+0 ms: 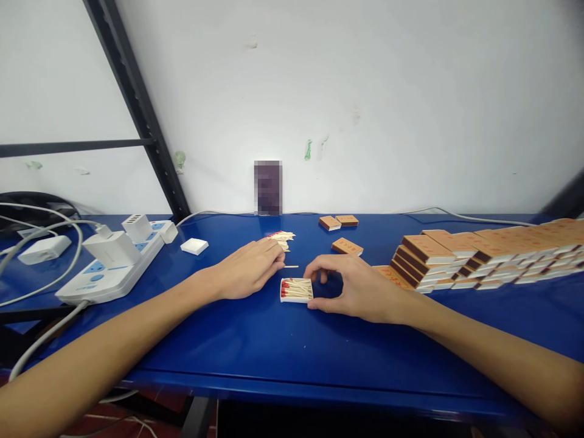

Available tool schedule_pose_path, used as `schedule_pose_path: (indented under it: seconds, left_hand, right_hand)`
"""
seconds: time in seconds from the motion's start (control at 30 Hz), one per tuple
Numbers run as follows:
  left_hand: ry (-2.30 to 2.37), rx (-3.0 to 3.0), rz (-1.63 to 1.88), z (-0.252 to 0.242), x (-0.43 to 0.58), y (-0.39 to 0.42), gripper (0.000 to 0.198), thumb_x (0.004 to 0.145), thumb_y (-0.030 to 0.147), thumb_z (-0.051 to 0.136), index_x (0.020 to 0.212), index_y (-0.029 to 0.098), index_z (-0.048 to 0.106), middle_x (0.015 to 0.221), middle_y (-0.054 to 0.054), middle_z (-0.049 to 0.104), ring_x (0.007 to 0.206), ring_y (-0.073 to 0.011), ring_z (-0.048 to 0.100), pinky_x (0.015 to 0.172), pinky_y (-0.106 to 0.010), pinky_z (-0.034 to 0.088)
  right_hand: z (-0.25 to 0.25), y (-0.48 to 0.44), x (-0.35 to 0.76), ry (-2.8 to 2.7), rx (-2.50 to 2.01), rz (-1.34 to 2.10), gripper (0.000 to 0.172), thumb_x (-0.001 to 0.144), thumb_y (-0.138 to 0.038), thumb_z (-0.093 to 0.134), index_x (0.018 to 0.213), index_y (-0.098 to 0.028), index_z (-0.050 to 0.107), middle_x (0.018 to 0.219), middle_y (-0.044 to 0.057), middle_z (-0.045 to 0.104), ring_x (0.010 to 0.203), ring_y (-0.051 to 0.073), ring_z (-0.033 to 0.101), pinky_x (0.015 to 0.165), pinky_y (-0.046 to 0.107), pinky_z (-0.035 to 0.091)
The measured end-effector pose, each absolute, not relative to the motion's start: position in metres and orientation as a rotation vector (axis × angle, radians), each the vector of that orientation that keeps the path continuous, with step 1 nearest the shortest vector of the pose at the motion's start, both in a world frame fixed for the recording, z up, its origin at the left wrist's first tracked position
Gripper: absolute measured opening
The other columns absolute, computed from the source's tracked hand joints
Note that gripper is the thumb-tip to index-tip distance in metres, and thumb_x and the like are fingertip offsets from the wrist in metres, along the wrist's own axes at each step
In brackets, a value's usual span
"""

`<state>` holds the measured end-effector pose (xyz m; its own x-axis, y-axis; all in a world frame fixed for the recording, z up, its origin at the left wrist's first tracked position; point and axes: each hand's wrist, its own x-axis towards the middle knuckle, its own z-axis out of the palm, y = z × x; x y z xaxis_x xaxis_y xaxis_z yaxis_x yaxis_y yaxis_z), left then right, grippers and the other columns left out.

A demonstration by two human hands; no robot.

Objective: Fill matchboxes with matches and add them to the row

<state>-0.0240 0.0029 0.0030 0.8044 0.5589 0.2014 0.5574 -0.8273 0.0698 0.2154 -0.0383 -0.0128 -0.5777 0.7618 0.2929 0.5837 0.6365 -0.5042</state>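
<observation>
now, left hand (250, 268) pinches a slim wooden match (292, 266), right hand (360, 286) clasps a rectangular tray (295, 300).

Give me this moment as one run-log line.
left hand: by loose matches | right hand: at right end of open tray | tray contents: red-tipped matches | far right: stacked matchboxes

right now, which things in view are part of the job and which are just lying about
Seemingly part of the job:
left hand
single match beside it
loose matches
right hand, fingers at the match tray
probably the stacked matchboxes

Likely just lying about:
power strip
chargers
dark panel
small white block, purpose unclear
</observation>
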Motion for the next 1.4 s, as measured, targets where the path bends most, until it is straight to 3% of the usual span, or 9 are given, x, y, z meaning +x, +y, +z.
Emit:
schedule_pose_path:
  seconds: [0.3,0.53,0.97,1.17,1.3,1.4]
  left_hand:
    - [0.734,2.864,0.37,0.006,-0.012,-0.019,0.021,0.099,0.031,0.037,0.093,0.018,0.052,0.093,-0.004,0.053,0.083,-0.0165,0.05,0.076,-0.031,0.04]
    - [0.743,2.927,0.378,0.004,-0.015,-0.015,0.023,0.098,0.033,0.039,0.1,0.019,0.057,0.093,-0.005,0.053,0.082,-0.0179,0.05,0.076,-0.033,0.04]
    - [0.796,2.895,0.343,0.004,-0.015,-0.014,0.012,0.09,0.023,0.045,0.093,0.019,0.055,0.093,-0.004,0.053,0.083,-0.0177,0.05,0.075,-0.032,0.041]
    - [0.787,2.848,0.387,0.005,-0.014,-0.018,0.019,0.093,0.029,0.045,0.108,0.02,0.052,0.1,-0.006,0.055,0.091,-0.0206,0.051,0.081,-0.035,0.044]
    - [0.683,2.872,0.418,0.005,-0.013,-0.02,0.027,0.087,0.033,0.056,0.11,0.019,0.053,0.108,-0.008,0.055,0.096,-0.0222,0.053,0.086,-0.037,0.046]
    - [0.546,2.913,0.394,0.004,-0.013,-0.021,0.034,0.09,0.032,0.054,0.121,0.02,0.053,0.121,-0.011,0.052,0.102,-0.0228,0.054,0.09,-0.037,0.047]
  right_hand:
    - [-0.014,-0.039,0.214,-2.363,-1.05,0.575,0.044,0.074,-0.033,0.073,0.109,-0.023,0.049,0.092,0.001,0.063,0.082,0.016,0.058,0.075,0.032,0.047]
    - [-0.014,-0.039,0.214,-2.388,-1.058,0.534,0.035,0.076,-0.034,0.071,0.103,-0.023,0.052,0.092,0.001,0.062,0.084,0.017,0.057,0.075,0.031,0.046]
    - [-0.013,-0.04,0.214,-2.436,-1.052,0.451,0.028,0.079,-0.035,0.067,0.1,-0.022,0.054,0.091,0.002,0.06,0.083,0.018,0.055,0.073,0.031,0.044]
    - [-0.008,-0.045,0.216,-2.465,-1.035,0.423,0.029,0.08,-0.038,0.065,0.101,-0.022,0.053,0.096,0.003,0.061,0.087,0.019,0.056,0.076,0.033,0.045]
    - [-0.003,-0.045,0.22,-2.457,-1.049,0.304,0.016,0.086,-0.025,0.05,0.102,-0.022,0.052,0.102,0.005,0.062,0.093,0.021,0.056,0.081,0.036,0.045]
    - [-0.005,-0.037,0.225,-2.415,-1.188,0.0,0.022,0.084,-0.017,0.044,0.104,-0.021,0.052,0.105,0.008,0.062,0.098,0.024,0.056,0.086,0.04,0.043]
